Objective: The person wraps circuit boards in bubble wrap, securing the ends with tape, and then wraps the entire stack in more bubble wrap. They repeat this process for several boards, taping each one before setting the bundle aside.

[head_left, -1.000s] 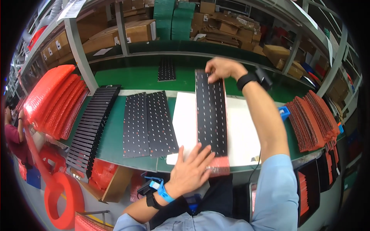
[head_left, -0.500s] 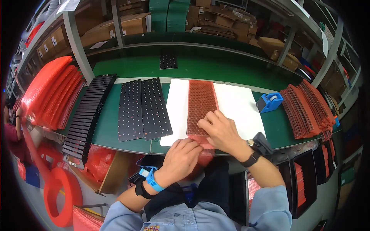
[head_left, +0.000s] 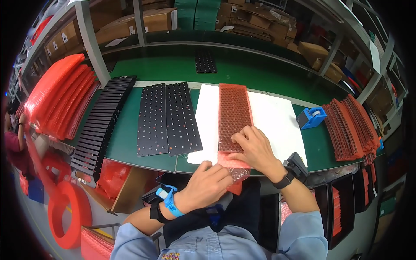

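Note:
A red bubble-wrap bag with a dark flat panel showing through it lies lengthwise on a white sheet. Its pale pink near end reaches over the table edge, where a crumpled, see-through part of the wrap hangs. My right hand rests on the bag's lower right, fingers curled and thumb at the near end. Beside the hanging wrap, my left hand is closed with its fingers bent around the edge of it; its fingertips are partly hidden. Two black dotted panels lie left of the sheet.
A slotted black rack and stacked red bubble-wrap bags stand left. At right are a blue tape dispenser and filled red bags. Another dotted panel lies farther back. A person is at far left.
My left hand has drawn slightly down toward me, away from the right hand, and more of the bag's near end shows. The right hand stays on the bag. The whole view has shifted a little.

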Available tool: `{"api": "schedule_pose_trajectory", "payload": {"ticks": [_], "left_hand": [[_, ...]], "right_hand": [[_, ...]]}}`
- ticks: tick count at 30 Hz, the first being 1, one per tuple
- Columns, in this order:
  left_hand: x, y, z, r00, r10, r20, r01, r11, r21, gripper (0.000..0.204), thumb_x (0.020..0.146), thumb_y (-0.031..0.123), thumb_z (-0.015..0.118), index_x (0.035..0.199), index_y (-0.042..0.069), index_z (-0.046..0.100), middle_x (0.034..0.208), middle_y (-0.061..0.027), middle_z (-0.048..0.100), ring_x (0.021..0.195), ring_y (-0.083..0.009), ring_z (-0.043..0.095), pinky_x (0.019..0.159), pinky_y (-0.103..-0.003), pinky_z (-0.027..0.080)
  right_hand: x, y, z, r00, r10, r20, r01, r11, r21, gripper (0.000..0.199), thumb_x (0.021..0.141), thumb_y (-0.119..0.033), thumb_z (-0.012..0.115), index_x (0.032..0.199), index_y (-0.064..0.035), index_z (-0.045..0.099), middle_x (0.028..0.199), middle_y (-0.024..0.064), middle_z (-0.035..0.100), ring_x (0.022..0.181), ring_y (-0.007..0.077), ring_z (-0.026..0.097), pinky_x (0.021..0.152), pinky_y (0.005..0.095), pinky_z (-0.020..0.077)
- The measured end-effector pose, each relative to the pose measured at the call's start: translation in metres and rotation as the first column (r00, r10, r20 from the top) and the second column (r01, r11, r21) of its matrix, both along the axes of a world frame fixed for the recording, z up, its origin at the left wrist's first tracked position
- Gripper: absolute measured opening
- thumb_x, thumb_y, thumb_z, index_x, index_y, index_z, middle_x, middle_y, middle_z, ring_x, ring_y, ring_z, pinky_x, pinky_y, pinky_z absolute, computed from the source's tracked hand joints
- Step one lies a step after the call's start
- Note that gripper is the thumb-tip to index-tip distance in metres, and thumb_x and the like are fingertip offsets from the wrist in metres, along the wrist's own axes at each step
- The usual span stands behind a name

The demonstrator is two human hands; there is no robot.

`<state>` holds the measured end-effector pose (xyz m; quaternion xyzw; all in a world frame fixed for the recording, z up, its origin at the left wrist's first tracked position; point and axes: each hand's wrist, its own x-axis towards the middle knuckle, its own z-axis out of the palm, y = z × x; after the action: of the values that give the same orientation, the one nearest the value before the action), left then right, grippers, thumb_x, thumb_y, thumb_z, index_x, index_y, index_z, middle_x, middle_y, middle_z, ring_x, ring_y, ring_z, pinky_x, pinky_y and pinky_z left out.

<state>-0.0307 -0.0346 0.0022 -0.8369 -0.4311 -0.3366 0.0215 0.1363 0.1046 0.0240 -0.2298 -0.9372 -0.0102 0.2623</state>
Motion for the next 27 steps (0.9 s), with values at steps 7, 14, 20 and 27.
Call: {"api": "schedule_pose_trajectory", "payload": {"ticks": [7, 14, 20, 27], "left_hand": [[0.007, -0.002, -0.017, 0.998, -0.047, -0.03, 0.046, 0.998, -0.037, 0.02, 0.073, 0.015, 0.069, 0.09, 0.009, 0.06, 0.082, -0.0031, 0.054, 0.082, -0.02, 0.055, 0.077, -0.034, 0.038], [-0.017, 0.02, 0.007, 0.934, -0.345, 0.09, 0.357, 0.901, -0.246, 0.021, 0.081, 0.02, 0.069, 0.098, 0.008, 0.064, 0.082, -0.0042, 0.061, 0.075, -0.0229, 0.058, 0.072, -0.033, 0.041], [-0.027, 0.036, -0.004, 0.806, -0.455, 0.378, 0.564, 0.784, -0.259, 0.024, 0.083, 0.019, 0.068, 0.104, 0.006, 0.067, 0.078, -0.0051, 0.068, 0.067, -0.0252, 0.061, 0.067, -0.032, 0.047], [-0.038, 0.03, 0.009, 0.786, -0.456, 0.417, 0.6, 0.726, -0.338, 0.028, 0.073, 0.015, 0.066, 0.097, 0.001, 0.067, 0.087, -0.0144, 0.067, 0.077, -0.0332, 0.065, 0.078, -0.042, 0.052]], "right_hand": [[0.004, 0.002, 0.008, 0.994, 0.012, 0.11, 0.003, 0.99, -0.14, 0.046, 0.069, -0.036, 0.082, 0.098, -0.0084, 0.06, 0.092, 0.0085, 0.05, 0.088, 0.0271, 0.053, 0.078, 0.0389, 0.0447], [-0.034, 0.092, 0.088, 0.862, 0.436, 0.259, -0.178, 0.739, -0.65, 0.052, 0.079, -0.043, 0.077, 0.109, -0.0016, 0.066, 0.098, 0.0154, 0.067, 0.092, 0.0292, 0.065, 0.081, 0.0375, 0.0518], [-0.158, 0.276, 0.032, 0.938, -0.345, 0.044, 0.345, 0.908, -0.238, 0.047, 0.08, -0.037, 0.074, 0.114, -0.0059, 0.067, 0.117, 0.0226, 0.063, 0.112, 0.0359, 0.06, 0.093, 0.0434, 0.05], [-0.211, 0.325, -0.012, 0.732, -0.672, 0.115, 0.662, 0.66, -0.356, 0.065, 0.071, -0.052, 0.075, 0.124, -0.0156, 0.066, 0.134, 0.0238, 0.054, 0.125, 0.0443, 0.047, 0.106, 0.0495, 0.039]]}}
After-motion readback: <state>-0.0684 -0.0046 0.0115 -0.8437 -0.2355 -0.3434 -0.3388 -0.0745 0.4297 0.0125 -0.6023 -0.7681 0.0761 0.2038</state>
